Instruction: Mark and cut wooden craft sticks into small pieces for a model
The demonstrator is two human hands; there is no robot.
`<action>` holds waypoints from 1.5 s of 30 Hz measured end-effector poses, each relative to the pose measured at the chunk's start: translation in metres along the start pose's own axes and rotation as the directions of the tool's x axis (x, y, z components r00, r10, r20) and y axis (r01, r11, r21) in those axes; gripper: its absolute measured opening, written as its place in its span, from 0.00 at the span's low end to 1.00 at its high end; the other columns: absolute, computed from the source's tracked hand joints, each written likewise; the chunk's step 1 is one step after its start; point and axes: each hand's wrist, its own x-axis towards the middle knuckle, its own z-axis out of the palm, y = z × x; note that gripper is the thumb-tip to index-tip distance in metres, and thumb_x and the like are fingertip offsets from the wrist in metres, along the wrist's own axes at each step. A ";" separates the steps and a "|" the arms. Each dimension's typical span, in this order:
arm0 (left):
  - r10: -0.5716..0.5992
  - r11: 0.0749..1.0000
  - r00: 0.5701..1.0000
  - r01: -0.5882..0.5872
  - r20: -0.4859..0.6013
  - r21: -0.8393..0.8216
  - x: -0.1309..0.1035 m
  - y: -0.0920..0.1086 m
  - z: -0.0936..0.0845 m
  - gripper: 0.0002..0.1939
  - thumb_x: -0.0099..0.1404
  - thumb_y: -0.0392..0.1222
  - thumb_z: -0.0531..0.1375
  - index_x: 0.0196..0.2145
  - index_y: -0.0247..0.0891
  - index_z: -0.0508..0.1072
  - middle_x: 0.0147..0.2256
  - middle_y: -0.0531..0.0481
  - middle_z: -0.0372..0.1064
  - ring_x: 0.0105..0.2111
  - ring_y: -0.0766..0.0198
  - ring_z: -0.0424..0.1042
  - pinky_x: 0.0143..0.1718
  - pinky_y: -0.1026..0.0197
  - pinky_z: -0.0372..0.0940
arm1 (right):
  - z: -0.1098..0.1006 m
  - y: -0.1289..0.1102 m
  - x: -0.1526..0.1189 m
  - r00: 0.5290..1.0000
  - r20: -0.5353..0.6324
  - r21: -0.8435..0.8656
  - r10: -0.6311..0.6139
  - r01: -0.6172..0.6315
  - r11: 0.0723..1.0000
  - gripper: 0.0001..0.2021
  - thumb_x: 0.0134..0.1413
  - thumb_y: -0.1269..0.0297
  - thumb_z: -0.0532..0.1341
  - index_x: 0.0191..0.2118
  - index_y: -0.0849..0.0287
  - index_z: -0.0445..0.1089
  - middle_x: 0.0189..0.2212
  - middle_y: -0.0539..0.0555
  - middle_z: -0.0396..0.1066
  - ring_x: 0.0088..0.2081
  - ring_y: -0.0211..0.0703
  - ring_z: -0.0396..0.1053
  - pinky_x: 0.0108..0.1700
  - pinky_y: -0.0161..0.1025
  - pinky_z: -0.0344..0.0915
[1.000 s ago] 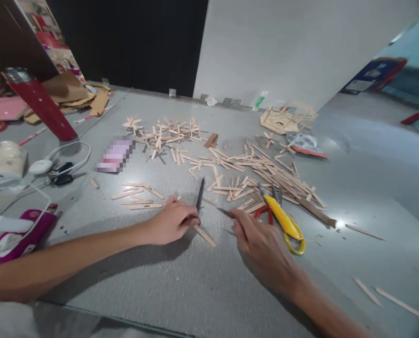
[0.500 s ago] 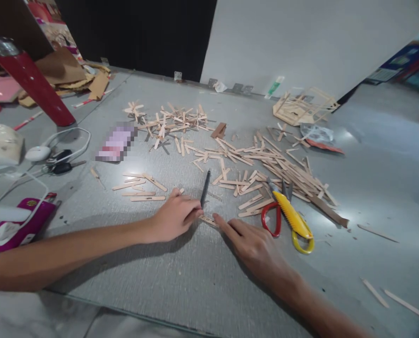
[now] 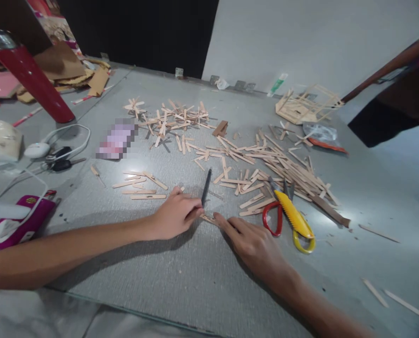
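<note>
My left hand is closed, thumb and fingers pinching the left end of a short wooden craft stick low over the grey table. At the stick's other end are the fingertips of my right hand, its index finger reaching forward and the others curled. Just beyond my left fingertips lies a black pen, its near end partly hidden by them. Left of that hand, several loose sticks rest flat. Scissors with a red and a yellow handle loop lie to the right, a yellow-handled cutter across them.
A large heap of craft sticks spreads across the right middle, with glued pieces behind. A stick frame stands at the back right. Leftward are a red bottle, keys and a purple case. A person is at right.
Another person's arm and dark clothing have come into view at the upper right. My hands keep nearly the same hold on the stick, and the view has shifted slightly.
</note>
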 end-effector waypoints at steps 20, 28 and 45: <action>0.011 0.999 1.000 -0.012 0.010 0.041 0.001 0.000 0.000 0.17 0.77 0.38 0.49 0.28 0.39 0.62 0.25 0.55 0.61 0.27 0.63 0.63 0.47 0.55 0.54 | 0.001 -0.001 0.000 1.000 -0.009 -0.034 0.004 -0.005 0.999 0.22 0.62 0.86 0.53 0.58 0.71 0.72 0.30 0.54 0.75 0.29 0.44 0.75 0.31 0.38 0.67; -0.001 0.998 1.000 -0.001 0.029 0.064 0.001 -0.001 0.000 0.16 0.78 0.38 0.49 0.29 0.39 0.62 0.25 0.54 0.63 0.28 0.61 0.64 0.49 0.53 0.54 | 0.004 0.001 0.002 0.996 -0.090 -0.052 -0.024 0.019 0.998 0.21 0.63 0.86 0.52 0.57 0.70 0.72 0.30 0.53 0.74 0.29 0.42 0.73 0.29 0.36 0.63; 0.043 0.996 0.999 -0.041 -0.014 0.081 0.001 -0.005 0.005 0.17 0.79 0.38 0.48 0.29 0.39 0.62 0.24 0.56 0.60 0.26 0.62 0.61 0.47 0.53 0.55 | 0.001 0.003 0.002 0.998 -0.048 0.019 -0.041 0.042 0.999 0.18 0.69 0.84 0.49 0.57 0.73 0.69 0.31 0.54 0.75 0.29 0.45 0.76 0.31 0.39 0.68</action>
